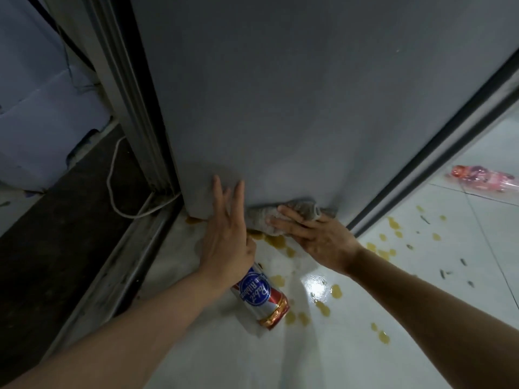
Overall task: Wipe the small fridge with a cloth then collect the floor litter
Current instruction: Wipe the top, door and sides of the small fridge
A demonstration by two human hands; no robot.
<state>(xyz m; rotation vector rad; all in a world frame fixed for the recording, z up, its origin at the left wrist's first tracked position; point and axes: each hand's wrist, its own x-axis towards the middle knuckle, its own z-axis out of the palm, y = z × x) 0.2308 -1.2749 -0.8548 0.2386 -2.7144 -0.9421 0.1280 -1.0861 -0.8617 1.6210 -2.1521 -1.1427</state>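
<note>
Here, fridge (280,94): a small grey-white cabinet filling the upper middle of the view, its side panel facing the camera and its lower edge just above the floor.
Cloth (283,217): a crumpled grey rag pressed against the bottom edge of the fridge panel, just right of the lower left corner.
Right hand (314,235): palm down on the cloth, fingers straight and close together, pressing it to the panel — the fingertips lie on the fabric.
Left hand (227,231): flat against the fridge near its lower left corner, fingers straight and spread in a V, holding nothing.
Can (264,297): a red, white and blue drink can lying on its side on the floor, partly under the left wrist.
Plastic bottle (486,182): pinkish and crumpled, lying on the tiles far to the right, well apart from the hands.
Floor (365,346): glossy white tiles with yellow-brown droplets — most below the cloth and around the can — and small dark scraps to the right.
Cable (112,169): a white cord looping on the dark strip left of the fridge.
</note>
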